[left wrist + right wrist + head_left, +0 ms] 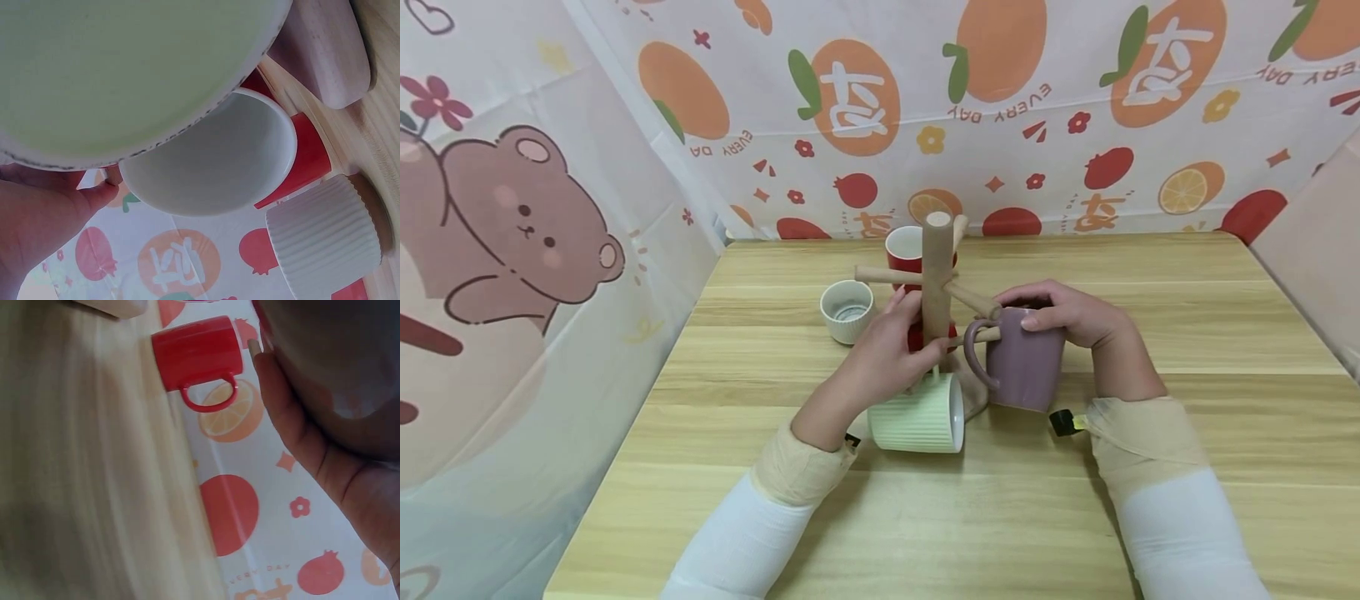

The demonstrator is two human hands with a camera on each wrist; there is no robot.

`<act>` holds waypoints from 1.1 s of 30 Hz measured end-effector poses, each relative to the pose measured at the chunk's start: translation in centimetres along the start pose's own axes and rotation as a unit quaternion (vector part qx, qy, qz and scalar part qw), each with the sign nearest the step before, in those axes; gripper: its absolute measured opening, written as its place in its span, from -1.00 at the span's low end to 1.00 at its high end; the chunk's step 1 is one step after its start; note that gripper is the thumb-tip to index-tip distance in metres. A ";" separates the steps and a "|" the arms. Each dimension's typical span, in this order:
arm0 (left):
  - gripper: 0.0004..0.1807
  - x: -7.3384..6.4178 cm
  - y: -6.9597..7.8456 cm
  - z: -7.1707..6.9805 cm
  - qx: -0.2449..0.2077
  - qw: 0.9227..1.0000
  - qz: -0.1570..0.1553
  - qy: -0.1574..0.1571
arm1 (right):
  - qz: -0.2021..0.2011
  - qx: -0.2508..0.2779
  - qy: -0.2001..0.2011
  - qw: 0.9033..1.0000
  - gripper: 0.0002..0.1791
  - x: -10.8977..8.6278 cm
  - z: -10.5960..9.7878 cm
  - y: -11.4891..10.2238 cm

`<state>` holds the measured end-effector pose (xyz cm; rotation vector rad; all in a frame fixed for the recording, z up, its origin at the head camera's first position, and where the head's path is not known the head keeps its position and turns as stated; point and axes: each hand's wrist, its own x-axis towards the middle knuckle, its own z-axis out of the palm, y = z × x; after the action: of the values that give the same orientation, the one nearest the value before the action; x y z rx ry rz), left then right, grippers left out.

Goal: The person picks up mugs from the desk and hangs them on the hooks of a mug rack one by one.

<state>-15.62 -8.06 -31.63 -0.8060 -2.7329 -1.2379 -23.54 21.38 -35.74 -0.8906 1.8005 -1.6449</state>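
A wooden mug tree (937, 267) stands at mid-table with pegs jutting out. My left hand (887, 346) grips its post low down, thumb in front. A pale green ribbed mug (916, 417) hangs sideways below that hand, and its base fills the top of the left wrist view. My right hand (1067, 312) holds a purple mug (1024, 358) by its upper part, thumb on the near side. The purple mug's handle (973, 354) is around the end of a lower peg (985, 336). Another red mug (212, 156) shows its white inside in the left wrist view.
A red mug (199, 353) stands on the table behind the tree. Left of the tree is a small white ribbed cup (847, 312). The wooden table (760, 350) ends at a fruit-printed cloth (925, 108) at the back.
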 end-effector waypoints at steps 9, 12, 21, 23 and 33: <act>-0.56 0.1 -0.2 0.0 -0.002 1.000 0.000 0.000 | -0.001 0.054 -0.016 0.998 -0.59 0.9 0.3 1.0; -0.53 0.1 -0.2 -0.1 -0.004 1.000 -0.001 -0.002 | 0.005 0.064 -0.018 0.998 -0.61 1.2 0.5 1.3; -0.52 0.1 -0.1 -0.1 0.000 1.000 0.002 -0.003 | 0.017 0.083 -0.021 0.996 -0.62 1.8 0.8 1.9; -0.50 0.1 -0.1 -0.1 0.002 1.000 0.004 -0.003 | 0.018 0.086 -0.018 0.996 -0.63 1.8 0.9 2.1; -0.53 -0.2 0.0 -0.1 -0.001 1.000 -0.001 -0.005 | -0.004 0.095 -0.021 0.995 -0.52 2.7 1.7 2.8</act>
<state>-15.46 -8.21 -31.62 -0.8136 -2.7417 -1.2406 -24.26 18.33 -38.62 -0.8410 1.5829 -1.7554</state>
